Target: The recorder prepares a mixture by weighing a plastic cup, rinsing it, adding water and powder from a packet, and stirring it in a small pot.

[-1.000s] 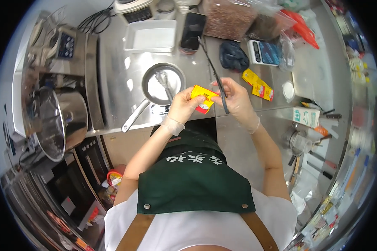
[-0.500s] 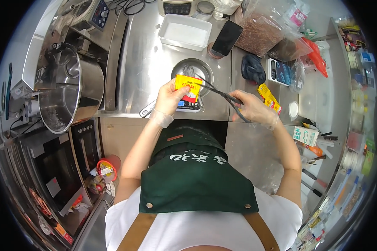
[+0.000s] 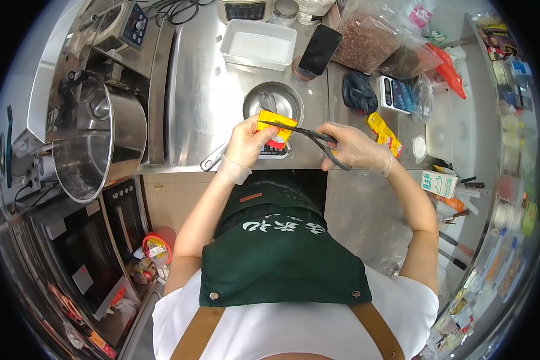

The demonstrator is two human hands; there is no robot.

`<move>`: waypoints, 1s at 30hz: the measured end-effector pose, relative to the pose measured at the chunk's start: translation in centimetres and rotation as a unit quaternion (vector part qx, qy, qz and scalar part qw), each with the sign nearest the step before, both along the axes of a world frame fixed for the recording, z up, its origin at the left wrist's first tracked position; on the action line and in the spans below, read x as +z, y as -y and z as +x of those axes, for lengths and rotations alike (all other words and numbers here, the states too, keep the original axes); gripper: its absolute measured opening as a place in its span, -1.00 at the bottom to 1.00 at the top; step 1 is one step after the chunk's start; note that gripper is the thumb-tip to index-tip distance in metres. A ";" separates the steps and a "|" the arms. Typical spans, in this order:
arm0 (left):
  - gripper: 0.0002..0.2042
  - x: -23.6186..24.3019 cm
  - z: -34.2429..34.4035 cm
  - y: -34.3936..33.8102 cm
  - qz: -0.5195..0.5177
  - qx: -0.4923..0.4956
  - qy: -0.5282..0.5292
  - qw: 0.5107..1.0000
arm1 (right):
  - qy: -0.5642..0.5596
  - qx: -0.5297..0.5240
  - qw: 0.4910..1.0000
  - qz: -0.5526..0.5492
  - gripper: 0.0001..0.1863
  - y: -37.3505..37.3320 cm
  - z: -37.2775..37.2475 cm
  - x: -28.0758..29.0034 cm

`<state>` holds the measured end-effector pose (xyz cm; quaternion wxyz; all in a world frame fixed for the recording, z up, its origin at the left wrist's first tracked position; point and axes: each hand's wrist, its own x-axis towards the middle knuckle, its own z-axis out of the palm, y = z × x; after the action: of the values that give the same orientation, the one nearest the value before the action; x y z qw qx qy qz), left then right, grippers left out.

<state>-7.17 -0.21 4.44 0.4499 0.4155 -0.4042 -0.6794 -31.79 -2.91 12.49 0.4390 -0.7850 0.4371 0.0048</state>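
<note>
My left hand (image 3: 248, 144), in a clear plastic glove, pinches a small yellow and red packet (image 3: 275, 122) above the bench edge. My right hand (image 3: 355, 147), also gloved, grips a pair of black scissors (image 3: 315, 137). Their blades reach left across the upper part of the packet; whether they cut into it I cannot tell. Just beyond the packet is a round steel pan (image 3: 297, 99) with a wire whisk (image 3: 268, 101) inside. A kitchen scale (image 3: 273, 151) shows partly beneath the packet, its display mostly hidden.
A white rectangular tray (image 3: 257, 43) and a propped black phone (image 3: 320, 50) stand at the back. Right of my hand lie a yellow packet (image 3: 384, 134), a dark cloth (image 3: 359, 93) and another scale (image 3: 396, 95). A large steel pot (image 3: 128, 129) is at the left.
The scissors have moved left and lie nearly level, their blades farther across the packet. The packet has turned slightly in my left hand. The whole view has shifted a little.
</note>
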 end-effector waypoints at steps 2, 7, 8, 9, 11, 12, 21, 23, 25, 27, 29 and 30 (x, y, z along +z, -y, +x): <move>-0.79 -0.3 0.0 0.3 0.004 -0.003 -0.006 1.000 | -0.010 0.002 1.000 -0.006 -0.23 0.0 0.0 -0.2; -0.81 0.1 0.1 1.5 0.037 0.001 0.041 0.998 | -0.042 -0.011 0.999 0.012 -0.29 0.9 0.4 0.2; -0.81 0.0 0.0 1.7 0.037 0.000 0.042 0.998 | -0.045 -0.015 0.999 0.017 -0.32 1.1 0.4 0.1; -0.82 -0.2 0.0 2.0 0.043 -0.002 0.044 0.998 | -0.045 -0.016 0.999 0.017 -0.32 1.3 0.3 -0.3; -0.82 -0.7 0.1 2.5 0.050 -0.003 0.047 0.998 | -0.031 -0.023 0.999 0.026 -0.33 1.7 0.1 -1.0; -0.82 -1.2 0.1 2.7 0.050 -0.007 0.046 0.998 | -0.030 -0.024 0.999 0.027 -0.33 1.9 0.1 -1.0; -0.83 -2.6 0.2 4.0 0.067 -0.034 0.046 0.996 | -0.042 -0.005 0.999 0.027 -0.39 3.4 0.4 -1.9; -0.83 -2.8 0.2 4.3 0.072 -0.033 0.043 0.996 | -0.041 -0.011 0.997 0.057 -0.36 3.7 0.5 -1.9; -0.84 -2.8 0.3 4.5 0.079 -0.041 0.040 0.995 | -0.049 -0.012 0.997 0.055 -0.36 3.9 0.6 -1.8; -0.84 -2.4 0.2 4.7 0.081 -0.055 0.055 0.994 | -0.058 -0.013 0.997 0.052 -0.37 3.9 0.7 -2.1; -0.84 -2.1 0.2 4.7 0.083 -0.069 0.071 0.992 | -0.040 -0.013 0.999 0.028 -0.37 3.8 0.7 -2.7; -0.84 -2.1 0.2 4.8 0.089 -0.069 0.067 0.991 | -0.039 -0.014 0.999 0.028 -0.37 3.9 0.7 -2.6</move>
<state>-6.98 -4.98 2.37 0.3353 0.4697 -0.3986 -0.7128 -31.07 -6.76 9.88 0.4431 -0.7656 0.4645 0.0419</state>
